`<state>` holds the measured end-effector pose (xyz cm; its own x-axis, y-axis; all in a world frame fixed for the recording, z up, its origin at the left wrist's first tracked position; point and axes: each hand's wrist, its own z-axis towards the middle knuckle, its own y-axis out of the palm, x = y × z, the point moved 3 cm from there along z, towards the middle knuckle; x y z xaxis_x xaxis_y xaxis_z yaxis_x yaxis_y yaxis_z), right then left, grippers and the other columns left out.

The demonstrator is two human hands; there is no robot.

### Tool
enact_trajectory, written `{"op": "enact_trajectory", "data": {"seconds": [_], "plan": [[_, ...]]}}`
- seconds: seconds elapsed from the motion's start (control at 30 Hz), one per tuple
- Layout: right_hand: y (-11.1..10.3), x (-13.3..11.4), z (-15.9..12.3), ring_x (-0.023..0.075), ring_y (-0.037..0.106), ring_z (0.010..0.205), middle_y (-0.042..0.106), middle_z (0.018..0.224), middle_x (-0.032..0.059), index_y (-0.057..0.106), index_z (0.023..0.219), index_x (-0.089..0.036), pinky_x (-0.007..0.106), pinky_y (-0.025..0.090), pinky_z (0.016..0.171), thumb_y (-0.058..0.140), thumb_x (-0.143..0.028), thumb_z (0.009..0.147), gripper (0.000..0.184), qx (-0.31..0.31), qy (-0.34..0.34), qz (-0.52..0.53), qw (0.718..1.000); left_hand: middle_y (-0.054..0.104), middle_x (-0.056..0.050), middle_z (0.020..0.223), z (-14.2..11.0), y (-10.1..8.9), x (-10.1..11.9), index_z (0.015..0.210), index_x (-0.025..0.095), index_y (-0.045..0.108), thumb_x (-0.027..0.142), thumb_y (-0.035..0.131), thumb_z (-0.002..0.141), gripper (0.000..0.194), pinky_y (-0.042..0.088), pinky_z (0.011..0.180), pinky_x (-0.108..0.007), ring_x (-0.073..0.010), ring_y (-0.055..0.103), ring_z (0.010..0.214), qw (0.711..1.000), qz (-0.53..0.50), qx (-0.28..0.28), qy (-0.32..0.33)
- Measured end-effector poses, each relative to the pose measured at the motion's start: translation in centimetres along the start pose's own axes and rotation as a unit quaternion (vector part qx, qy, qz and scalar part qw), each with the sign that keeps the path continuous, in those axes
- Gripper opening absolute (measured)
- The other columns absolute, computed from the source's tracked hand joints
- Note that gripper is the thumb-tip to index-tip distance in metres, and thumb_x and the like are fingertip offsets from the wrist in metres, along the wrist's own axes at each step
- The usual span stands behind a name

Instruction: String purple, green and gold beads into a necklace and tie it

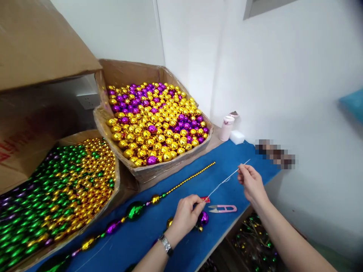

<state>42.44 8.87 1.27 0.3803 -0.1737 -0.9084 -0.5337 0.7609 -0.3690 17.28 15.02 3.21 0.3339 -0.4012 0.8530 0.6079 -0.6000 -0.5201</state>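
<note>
A white thread runs taut above the blue cloth between my two hands. My left hand, with a watch at its wrist, pinches the lower end. My right hand pinches the upper end, where a thin straight tip, perhaps a needle, sticks out past the fingers. Pink-handled thread snips lie on the cloth between the hands. A small red packet shows beside my left fingertips. Purple and gold beads are partly hidden behind my left hand.
A bead strand in green, purple and gold stretches along the blue cloth. Behind it stand a carton of gold and purple balls and another box of smaller beads. A pink canister and white block stand by the wall.
</note>
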Motion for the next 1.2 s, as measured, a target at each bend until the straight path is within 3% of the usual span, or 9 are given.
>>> {"op": "enact_trajectory", "data": {"seconds": [0.2,0.33,0.43,0.53,0.67,0.83,0.97,1.07,1.2], "plan": [[-0.1,3.7,4.0,0.0126,0.061,0.073,0.062,0.091,0.0029,0.059,0.102,-0.014,0.030,0.052,0.066,0.052,-0.037,0.092,0.027,-0.064,0.031,-0.198,0.978,0.070,-0.006,0.082,-0.6,-3.1,2.2,0.078,0.016,0.064,0.041,0.053,0.086,0.028,0.045,0.071,-0.025,-0.0191,0.062,0.079,0.981,-0.179,0.043,-0.053],[2.5,2.4,5.7,0.0183,0.059,0.094,0.057,0.114,0.0074,0.054,0.117,-0.018,0.039,0.050,0.082,0.051,-0.035,0.093,0.030,-0.117,-0.036,-0.308,0.943,0.071,-0.006,0.078,-0.9,-5.6,4.7,0.080,0.017,0.066,0.039,0.058,0.083,0.023,0.045,0.075,-0.027,-0.0198,0.063,0.078,0.972,-0.222,0.068,-0.039],[5.9,1.1,6.5,0.0191,0.059,0.098,0.057,0.115,0.0068,0.055,0.116,-0.018,0.040,0.049,0.084,0.054,-0.031,0.092,0.027,-0.192,-0.105,-0.347,0.912,0.069,-0.005,0.072,-1.4,-7.0,5.7,0.080,0.017,0.066,0.038,0.058,0.084,0.022,0.045,0.073,-0.028,-0.0185,0.061,0.072,0.968,-0.235,0.079,-0.038],[8.1,0.4,6.8,0.0189,0.059,0.098,0.059,0.112,0.0064,0.058,0.110,-0.016,0.040,0.049,0.084,0.055,-0.029,0.091,0.023,-0.235,-0.147,-0.373,0.886,0.064,-0.003,0.067,-2.3,-8.2,5.6,0.081,0.017,0.065,0.038,0.057,0.085,0.023,0.045,0.069,-0.028,-0.0166,0.058,0.067,0.955,-0.277,0.088,-0.057],[8.6,-1.2,6.3,0.0177,0.060,0.093,0.061,0.105,0.0058,0.059,0.105,-0.015,0.038,0.050,0.081,0.053,-0.030,0.092,0.021,-0.254,-0.192,-0.376,0.870,0.055,0.001,0.060,-4.0,-10.3,4.3,0.080,0.016,0.064,0.038,0.059,0.083,0.023,0.043,0.063,-0.025,-0.0123,0.051,0.059,0.935,-0.316,0.131,-0.089],[7.6,-7.4,2.9,0.0151,0.064,0.077,0.066,0.090,0.0035,0.051,0.116,-0.017,0.031,0.050,0.071,0.034,-0.031,0.099,0.027,-0.321,-0.296,-0.311,0.844,0.041,0.005,0.051,-5.7,-12.7,2.6,0.079,0.014,0.064,0.039,0.060,0.082,0.025,0.034,0.050,-0.020,-0.0079,0.035,0.048,0.930,-0.292,0.194,-0.108],[6.8,-14.7,-2.7,0.0194,0.063,0.092,0.066,0.106,0.0051,0.045,0.124,-0.024,0.030,0.044,0.076,0.038,-0.034,0.095,0.031,-0.392,-0.422,-0.259,0.775,0.044,0.005,0.056,-6.3,-13.5,1.9,0.079,0.014,0.064,0.041,0.061,0.079,0.027,0.026,0.045,-0.020,-0.0070,0.029,0.047,0.936,-0.238,0.228,-0.126],[7.2,-19.1,-7.0,0.0200,0.064,0.081,0.068,0.093,0.0050,0.042,0.128,-0.024,0.029,0.039,0.066,0.039,-0.025,0.092,0.036,-0.422,-0.488,-0.247,0.723,0.054,0.000,0.066,-6.2,-13.2,1.6,0.078,0.013,0.065,0.042,0.061,0.078,0.029,0.024,0.045,-0.020,-0.0080,0.034,0.050,0.953,-0.182,0.209,-0.123],[9.0,-22.4,-10.4,0.0166,0.059,0.066,0.068,0.082,0.0054,0.047,0.120,-0.020,0.027,0.028,0.055,0.041,-0.022,0.088,0.033,-0.448,-0.551,-0.237,0.663,0.050,0.002,0.061,-6.4,-11.9,1.9,0.071,0.013,0.063,0.038,0.059,0.078,0.027,0.025,0.048,-0.021,-0.0094,0.036,0.053,0.970,-0.174,0.141,-0.092]]}}
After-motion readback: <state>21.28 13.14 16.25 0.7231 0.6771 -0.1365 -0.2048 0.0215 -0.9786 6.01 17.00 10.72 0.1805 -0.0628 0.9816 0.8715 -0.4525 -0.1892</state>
